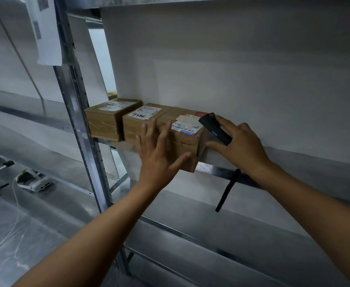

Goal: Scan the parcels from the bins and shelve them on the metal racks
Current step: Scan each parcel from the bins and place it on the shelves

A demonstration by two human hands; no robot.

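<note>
Three brown cardboard parcels stand side by side on a metal rack shelf [284, 160]. The right parcel [187, 141] juts over the shelf's front edge and carries a white barcode label. My left hand [159, 152] presses flat against its front face, fingers straight and spread. My right hand [238, 146] grips a black handheld scanner [215, 129] just right of that parcel, thumb touching the parcel's side; the scanner's strap [228, 189] hangs down. The middle parcel [141, 123] has handwritten digits on its label. The left parcel [110, 119] sits against the rack upright.
A metal upright [83, 129] splits the rack from a neighbouring bay at left. On the lower left shelf lie a white device with a cable [33, 180] and a small dark tool [3, 165]. A paper sheet [45, 32] hangs at the upper left. The shelf runs on to the right.
</note>
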